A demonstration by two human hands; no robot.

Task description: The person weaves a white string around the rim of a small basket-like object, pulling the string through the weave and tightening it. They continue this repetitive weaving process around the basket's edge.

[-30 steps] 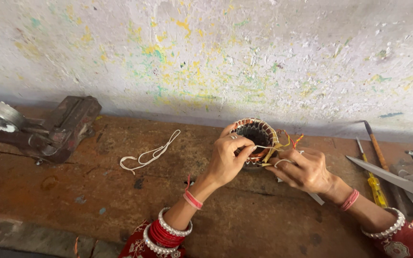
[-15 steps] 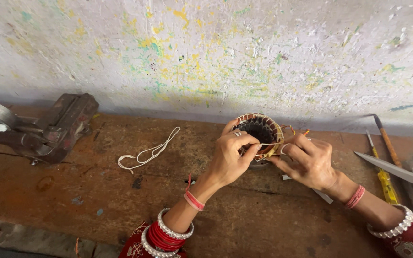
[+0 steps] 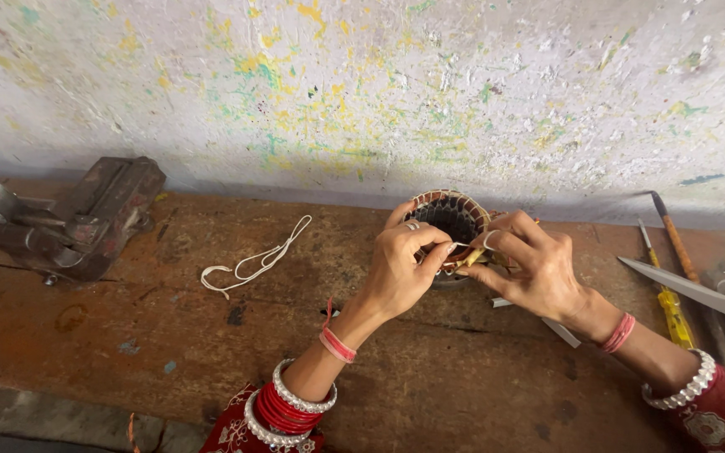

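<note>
A small round metal ring wound with copper wire (image 3: 451,220), dark and hollow in the middle, stands on the worn brown wooden desk (image 3: 169,335) near the paint-flecked wall. The left hand (image 3: 402,264) and right hand (image 3: 530,264) pinch its front rim together. Left of the hands lie a white looped cord (image 3: 253,258) and bare wood; scissors (image 3: 698,292) crowd the right.

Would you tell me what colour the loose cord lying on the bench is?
White, clearest in the head view: cord.

Workshop: bench vise (image 3: 86,220), scissors (image 3: 706,295)
</note>
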